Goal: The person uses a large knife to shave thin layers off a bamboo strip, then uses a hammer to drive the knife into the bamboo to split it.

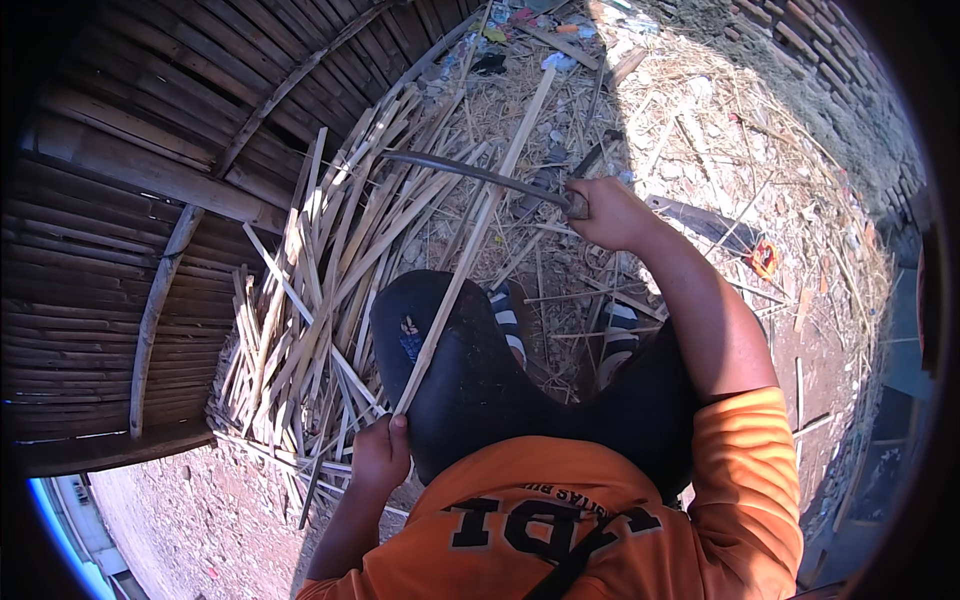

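Note:
My left hand [381,452] is closed on the near end of a long pale bamboo strip [476,240], thumb along it. The strip slants away across my left thigh toward the far ground. In my right hand [611,213] is the handle of a machete [470,172], its long dark blade pointing left and crossing the strip. Whether the blade touches the strip or only lies over it, I cannot tell. My right fingers are wrapped round the handle.
A heap of split bamboo strips [310,330] lies at my left, against a slatted bamboo wall [90,330]. Straw and shavings [700,120] cover the ground ahead. A dark flat board [705,222] with an orange-red item [764,259] near it lies at right. A brick wall [835,70] stands far right.

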`<state>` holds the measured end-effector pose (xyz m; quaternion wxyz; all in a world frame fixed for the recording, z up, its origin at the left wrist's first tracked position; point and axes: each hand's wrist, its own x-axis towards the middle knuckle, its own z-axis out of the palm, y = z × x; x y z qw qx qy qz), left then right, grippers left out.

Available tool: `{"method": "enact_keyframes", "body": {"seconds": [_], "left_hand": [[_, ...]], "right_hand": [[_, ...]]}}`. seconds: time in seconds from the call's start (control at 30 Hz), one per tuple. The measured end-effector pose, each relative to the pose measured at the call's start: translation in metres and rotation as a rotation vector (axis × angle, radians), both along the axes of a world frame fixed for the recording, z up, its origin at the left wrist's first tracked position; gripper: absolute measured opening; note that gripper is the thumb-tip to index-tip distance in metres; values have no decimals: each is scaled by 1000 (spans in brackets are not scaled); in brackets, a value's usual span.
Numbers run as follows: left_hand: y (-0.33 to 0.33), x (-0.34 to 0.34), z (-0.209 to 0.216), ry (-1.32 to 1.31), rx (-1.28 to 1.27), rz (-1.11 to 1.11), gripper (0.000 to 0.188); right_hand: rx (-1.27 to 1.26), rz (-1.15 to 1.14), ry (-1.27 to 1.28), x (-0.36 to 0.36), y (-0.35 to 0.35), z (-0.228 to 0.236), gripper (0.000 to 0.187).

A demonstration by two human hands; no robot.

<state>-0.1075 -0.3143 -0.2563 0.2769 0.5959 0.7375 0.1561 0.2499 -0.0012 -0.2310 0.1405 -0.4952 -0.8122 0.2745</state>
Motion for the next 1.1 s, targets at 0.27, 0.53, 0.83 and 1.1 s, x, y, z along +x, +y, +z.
{"method": "enact_keyframes", "body": {"seconds": [0.27,0.53,0.83,1.1], "left_hand": [[1,-1,26,-104,-82,45,47],[2,-2,19,6,-35,25,41],[4,-1,32,-80,-65,-1,38],[52,-66,45,160,0,-8,39]], "right_hand": [[33,211,-247,-30,-33,18,35],[-51,-245,0,47,20,12,35],[109,-332,-68,53,19,0,38],[-31,-783,532,91,12,48,28]]}}
